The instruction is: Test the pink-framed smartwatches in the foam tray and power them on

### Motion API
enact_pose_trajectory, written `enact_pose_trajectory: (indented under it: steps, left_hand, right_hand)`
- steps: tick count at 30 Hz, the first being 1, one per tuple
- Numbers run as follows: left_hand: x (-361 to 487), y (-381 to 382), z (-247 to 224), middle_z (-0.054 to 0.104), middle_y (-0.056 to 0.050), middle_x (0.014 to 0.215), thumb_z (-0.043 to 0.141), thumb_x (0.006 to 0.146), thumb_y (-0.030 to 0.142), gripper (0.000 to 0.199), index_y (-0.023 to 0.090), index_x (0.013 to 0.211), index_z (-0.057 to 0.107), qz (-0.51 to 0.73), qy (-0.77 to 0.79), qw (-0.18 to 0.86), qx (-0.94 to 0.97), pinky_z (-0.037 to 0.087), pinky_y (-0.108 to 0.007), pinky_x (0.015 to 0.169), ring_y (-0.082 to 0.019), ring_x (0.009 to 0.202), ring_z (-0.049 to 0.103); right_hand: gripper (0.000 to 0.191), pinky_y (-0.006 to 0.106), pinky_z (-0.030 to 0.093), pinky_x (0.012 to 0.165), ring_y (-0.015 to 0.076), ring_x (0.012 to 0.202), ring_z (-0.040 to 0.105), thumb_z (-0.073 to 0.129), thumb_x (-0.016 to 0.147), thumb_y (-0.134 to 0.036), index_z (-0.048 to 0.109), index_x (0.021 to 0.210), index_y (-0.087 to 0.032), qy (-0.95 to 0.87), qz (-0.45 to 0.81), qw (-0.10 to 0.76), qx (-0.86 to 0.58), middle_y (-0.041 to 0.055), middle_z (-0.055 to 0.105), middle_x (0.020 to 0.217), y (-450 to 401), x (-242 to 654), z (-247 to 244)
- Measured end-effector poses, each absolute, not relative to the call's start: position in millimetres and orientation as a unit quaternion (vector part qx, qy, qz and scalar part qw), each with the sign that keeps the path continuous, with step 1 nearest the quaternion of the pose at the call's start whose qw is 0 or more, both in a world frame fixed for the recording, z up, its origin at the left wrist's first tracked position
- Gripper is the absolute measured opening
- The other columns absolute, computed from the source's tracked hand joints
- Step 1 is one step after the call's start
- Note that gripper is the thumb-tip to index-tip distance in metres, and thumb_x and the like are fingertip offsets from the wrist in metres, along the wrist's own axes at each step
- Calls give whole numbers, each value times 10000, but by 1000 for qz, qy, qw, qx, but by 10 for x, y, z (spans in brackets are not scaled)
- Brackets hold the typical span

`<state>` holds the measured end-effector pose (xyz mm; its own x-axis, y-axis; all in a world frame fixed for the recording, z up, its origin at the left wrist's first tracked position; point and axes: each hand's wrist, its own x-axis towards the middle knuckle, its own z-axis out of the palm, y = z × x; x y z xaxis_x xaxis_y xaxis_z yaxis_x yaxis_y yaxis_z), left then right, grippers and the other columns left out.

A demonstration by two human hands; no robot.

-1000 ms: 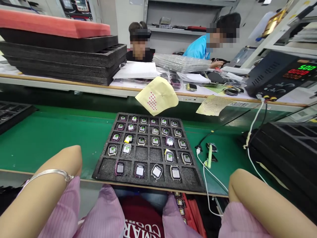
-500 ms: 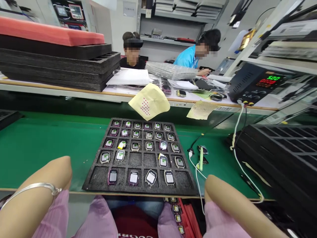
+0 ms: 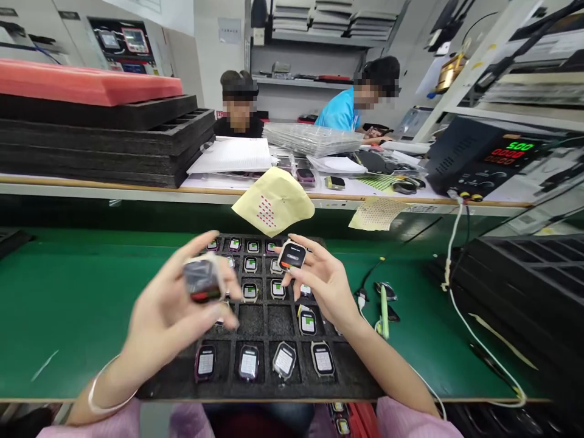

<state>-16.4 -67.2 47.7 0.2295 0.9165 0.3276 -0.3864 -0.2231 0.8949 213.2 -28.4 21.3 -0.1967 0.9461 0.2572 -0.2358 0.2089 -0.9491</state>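
Note:
My left hand [image 3: 157, 316] holds a smartwatch body [image 3: 201, 280] above the left side of a black foam tray [image 3: 250, 320]; motion blurs it. Between the fingers and thumb of my right hand [image 3: 329, 281] is another smartwatch body [image 3: 292, 254], its lit screen dark with white text and an orange-red patch at the bottom. Below both hands the tray lies on the green bench, with strapless watches in most of its compartments. Watches in the front row, such as a silver-framed one [image 3: 322, 359], show mostly white screens. My hands hide some of the compartments.
Yellow sticky sheets [image 3: 274, 201] hang off the shelf edge behind the tray. On the right are a light-green pen-like tool [image 3: 384, 310], white cables, a power supply [image 3: 483, 161] and stacked black trays [image 3: 515, 304]. Foam trays [image 3: 91, 143] rise at back left. Two people sit opposite.
Both hands have come into view above the tray, each with a watch in it; before, only my forearms showed at the bench edge. The camera view has shifted slightly.

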Motion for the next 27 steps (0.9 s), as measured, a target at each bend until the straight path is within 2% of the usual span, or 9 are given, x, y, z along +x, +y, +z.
enact_pose_trajectory:
  steps: [2, 6, 12, 16, 20, 27]
  left_hand:
    - [-68, -526, 374, 619, -66, 996, 691, 800, 148, 606, 243, 1349, 453, 541, 252, 608, 523, 594, -254, 614, -180, 846, 642]
    - [117, -307, 166, 623, -60, 956, 662, 828, 183, 600, 217, 1374, 416, 494, 243, 653, 520, 614, -309, 681, -178, 848, 643]
    - [138, -258, 95, 613, -75, 1027, 671, 793, 134, 665, 237, 1391, 399, 456, 207, 691, 521, 600, -368, 783, -205, 950, 620]
    - [133, -251, 94, 625, -85, 1047, 633, 827, 148, 608, 228, 1385, 404, 469, 196, 700, 502, 601, -381, 787, -214, 960, 632]
    - [145, -238, 98, 636, -83, 1031, 593, 877, 192, 537, 214, 1378, 403, 476, 210, 696, 495, 610, -357, 771, -200, 942, 645]
    - [128, -191, 62, 643, -97, 1042, 603, 873, 230, 523, 189, 1361, 423, 498, 216, 672, 504, 617, -325, 707, -207, 914, 657]
  right_hand:
    - [525, 232, 516, 427, 168, 662, 672, 679, 813, -194, 504, 1308, -214, -557, 549, 536, -319, 145, 652, 1178, -279, 2138, 192]
    - [517, 237, 515, 432, 162, 641, 666, 674, 812, -195, 515, 1304, -220, -558, 553, 526, -327, 130, 663, 1151, -257, 2134, 160]
    - [319, 170, 409, 363, 86, 485, 589, 651, 865, -261, 602, 1179, -234, -560, 524, 532, -359, 85, 712, 998, -195, 2139, 101]
    - [297, 169, 369, 339, 73, 430, 541, 673, 852, -281, 615, 1137, -221, -562, 507, 529, -383, 74, 724, 925, -190, 2137, 83]
    - [327, 199, 401, 342, 111, 467, 591, 645, 867, -298, 603, 1181, -221, -565, 518, 522, -374, 89, 720, 972, -203, 2139, 104]
    - [532, 268, 519, 428, 191, 651, 684, 703, 813, -234, 526, 1314, -252, -577, 548, 507, -331, 115, 673, 1136, -257, 2129, 163]
